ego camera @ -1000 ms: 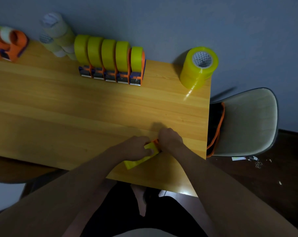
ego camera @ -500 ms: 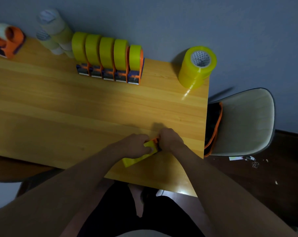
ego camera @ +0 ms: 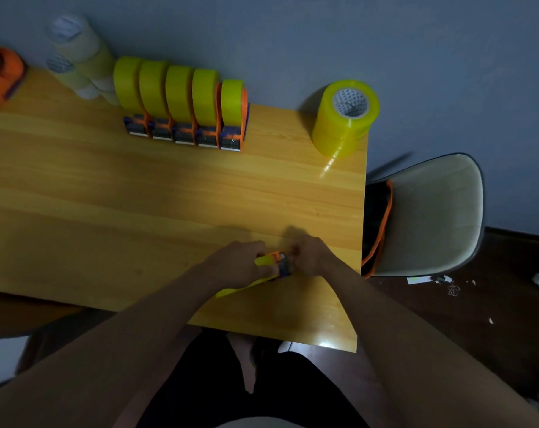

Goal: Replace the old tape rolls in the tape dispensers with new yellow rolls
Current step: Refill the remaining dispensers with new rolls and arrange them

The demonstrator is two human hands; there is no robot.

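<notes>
Near the table's front edge my left hand (ego camera: 240,264) grips a yellow tape roll (ego camera: 263,261) set in an orange and blue tape dispenser (ego camera: 280,262). My right hand (ego camera: 311,254) holds the dispenser's right end, fingers curled round it. Most of the dispenser is hidden under both hands. A yellow strip of the roll shows below my left hand. At the back stand several dispensers with yellow rolls (ego camera: 181,103) in a row. A stack of new yellow rolls (ego camera: 345,118) sits at the back right corner.
Pale old rolls (ego camera: 76,57) are piled at the back left, beside an orange dispenser (ego camera: 2,75) at the left edge. A grey chair (ego camera: 431,214) with an orange strap stands right of the wooden table (ego camera: 138,196). Scraps lie on the dark floor.
Both hands stayed over the dispenser at the front edge. The dispenser has turned between them, so its orange and blue end now shows between my hands.
</notes>
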